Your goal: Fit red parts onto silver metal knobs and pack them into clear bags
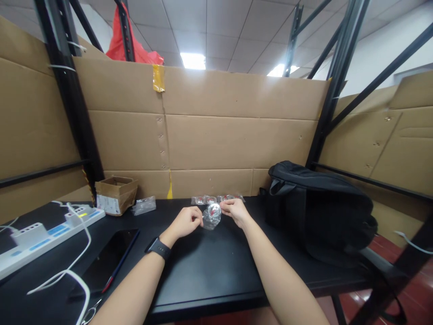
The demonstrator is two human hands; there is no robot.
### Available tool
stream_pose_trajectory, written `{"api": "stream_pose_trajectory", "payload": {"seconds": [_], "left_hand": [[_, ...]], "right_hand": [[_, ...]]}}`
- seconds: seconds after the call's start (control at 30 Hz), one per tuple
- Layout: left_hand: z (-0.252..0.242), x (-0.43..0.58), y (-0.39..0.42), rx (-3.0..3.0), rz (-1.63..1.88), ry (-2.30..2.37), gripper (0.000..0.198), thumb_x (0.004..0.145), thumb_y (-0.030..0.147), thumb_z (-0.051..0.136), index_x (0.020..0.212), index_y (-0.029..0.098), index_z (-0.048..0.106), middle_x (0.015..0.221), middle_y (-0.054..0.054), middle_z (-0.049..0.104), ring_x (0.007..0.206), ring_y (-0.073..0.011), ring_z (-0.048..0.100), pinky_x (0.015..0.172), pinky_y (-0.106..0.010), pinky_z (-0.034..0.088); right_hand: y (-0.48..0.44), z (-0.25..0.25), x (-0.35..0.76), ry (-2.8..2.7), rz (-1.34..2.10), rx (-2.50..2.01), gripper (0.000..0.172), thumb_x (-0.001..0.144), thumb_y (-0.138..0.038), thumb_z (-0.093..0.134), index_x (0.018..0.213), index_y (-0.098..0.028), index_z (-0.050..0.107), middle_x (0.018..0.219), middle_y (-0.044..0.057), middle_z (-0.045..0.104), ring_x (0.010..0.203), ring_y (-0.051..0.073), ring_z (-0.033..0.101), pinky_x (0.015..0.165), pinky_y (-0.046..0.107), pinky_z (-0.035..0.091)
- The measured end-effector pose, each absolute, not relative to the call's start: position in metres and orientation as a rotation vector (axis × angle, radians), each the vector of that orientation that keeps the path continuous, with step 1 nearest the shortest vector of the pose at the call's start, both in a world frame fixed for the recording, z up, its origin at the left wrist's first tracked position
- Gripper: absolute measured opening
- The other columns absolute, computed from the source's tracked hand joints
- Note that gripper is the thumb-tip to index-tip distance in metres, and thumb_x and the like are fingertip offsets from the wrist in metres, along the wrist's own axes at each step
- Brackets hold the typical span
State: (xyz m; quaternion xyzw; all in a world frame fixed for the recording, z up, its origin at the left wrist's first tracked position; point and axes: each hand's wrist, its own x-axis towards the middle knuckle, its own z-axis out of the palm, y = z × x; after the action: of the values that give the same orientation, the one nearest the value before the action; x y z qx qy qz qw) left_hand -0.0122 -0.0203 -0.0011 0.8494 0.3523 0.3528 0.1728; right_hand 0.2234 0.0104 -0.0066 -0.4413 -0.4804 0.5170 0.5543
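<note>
A small round silver disc with a red mark [214, 210] is held a little above the black table. My right hand [236, 211] pinches its right edge between thumb and fingers. Crumpled clear plastic bag [211, 222] hangs around or just below the disc; I cannot tell whether the disc is still partly inside. My left hand [186, 221], wearing a black watch [158, 248], pinches the left edge of this plastic. Behind both hands, several similar discs in clear wrappers [199, 200] lie in a row along the cardboard wall.
A small open cardboard box [116, 195] and clear plastic packaging [144, 206] are at the back left. A white power strip [50, 239] with cables, a dark tablet [106, 259] and scissors [91, 312] lie left. A black backpack [314, 212] stands right on the black table [209, 280].
</note>
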Motion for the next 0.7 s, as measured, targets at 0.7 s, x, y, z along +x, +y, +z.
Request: {"api": "stream_pose_trajectory", "payload": {"seconds": [0.7], "left_hand": [[-0.017,0.001,-0.023,2.456,0.936,1.188,0.024,0.082,0.037,0.068,0.103,0.032,0.077,0.100,-0.002,0.077,0.096,-0.0254,0.067,0.091,-0.036,0.047]], "right_hand": [[0.000,0.012,0.221,-1.003,1.129,-0.705,0.042,0.053,-0.037,0.091,0.079,-0.018,0.065,0.081,0.003,0.068,0.080,0.020,0.069,0.082,0.038,0.057]]}}
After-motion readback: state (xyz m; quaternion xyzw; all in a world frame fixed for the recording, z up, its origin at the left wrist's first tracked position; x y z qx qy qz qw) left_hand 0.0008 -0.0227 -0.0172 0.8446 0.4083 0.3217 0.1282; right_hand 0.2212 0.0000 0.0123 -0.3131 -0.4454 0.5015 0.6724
